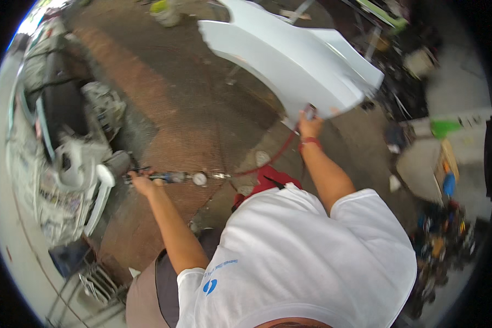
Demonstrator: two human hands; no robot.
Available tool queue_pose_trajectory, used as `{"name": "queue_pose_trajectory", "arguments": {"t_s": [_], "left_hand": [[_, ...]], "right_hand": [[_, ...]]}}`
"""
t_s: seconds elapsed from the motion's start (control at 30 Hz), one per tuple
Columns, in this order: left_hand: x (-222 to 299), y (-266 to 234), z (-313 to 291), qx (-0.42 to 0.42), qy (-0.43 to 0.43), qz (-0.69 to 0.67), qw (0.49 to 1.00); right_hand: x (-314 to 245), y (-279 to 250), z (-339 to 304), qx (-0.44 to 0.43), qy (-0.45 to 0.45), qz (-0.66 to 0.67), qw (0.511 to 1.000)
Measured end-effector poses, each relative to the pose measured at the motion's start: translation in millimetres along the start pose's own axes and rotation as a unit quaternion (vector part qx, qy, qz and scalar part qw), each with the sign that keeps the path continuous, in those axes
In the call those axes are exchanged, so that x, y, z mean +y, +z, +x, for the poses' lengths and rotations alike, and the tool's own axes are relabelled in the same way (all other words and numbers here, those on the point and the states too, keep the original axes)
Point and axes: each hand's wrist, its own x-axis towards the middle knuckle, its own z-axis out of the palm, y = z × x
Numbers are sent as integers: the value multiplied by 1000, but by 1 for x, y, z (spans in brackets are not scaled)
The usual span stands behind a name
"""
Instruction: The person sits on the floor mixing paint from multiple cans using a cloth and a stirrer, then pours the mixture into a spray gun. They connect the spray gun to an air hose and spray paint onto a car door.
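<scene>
Out to the left, my left hand [143,183] is closed round a spray gun [169,177] with a round pressure gauge [200,179] near its hose connector. A red air hose [276,156] curves from that connector up to my right hand [310,128]. The fingers of this hand are closed around the hose, along with a small greyish-red shape blurred at the fingertips. Just beyond it lies the lower edge of a white car fender [306,60], raised on a stand. Whether my right hand touches the panel, I cannot tell.
Parts covered in paper and plastic [49,191] line the left side, with a grey-white curved part [76,164] nearest my left hand. A bucket [165,13] stands at the far end. Blurred clutter [443,246] fills the right side. A ridged brown strip [175,142] crosses the floor.
</scene>
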Motion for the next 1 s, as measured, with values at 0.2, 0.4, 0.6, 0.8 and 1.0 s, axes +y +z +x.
{"name": "queue_pose_trajectory", "arguments": {"t_s": [0.2, 0.4, 0.6, 0.8, 1.0], "left_hand": [[-19, -26, 8, 77, -12, -26, 997], [-24, -33, 10, 184, -34, -39, 982], [-27, -29, 70, 182, -53, -65, 980], [-7, 3, 156, 132, -90, -64, 985], [64, 35, 255, 99, -95, -72, 988]], "right_hand": [[14, 40, 58, -64, 96, 74, 991], [-4, 24, 56, -73, 6, -94, 993], [2, 35, 69, -81, -21, -59, 995], [22, 65, 20, -117, 127, 136, 976], [4, 77, -100, -65, 186, 172, 965]]}}
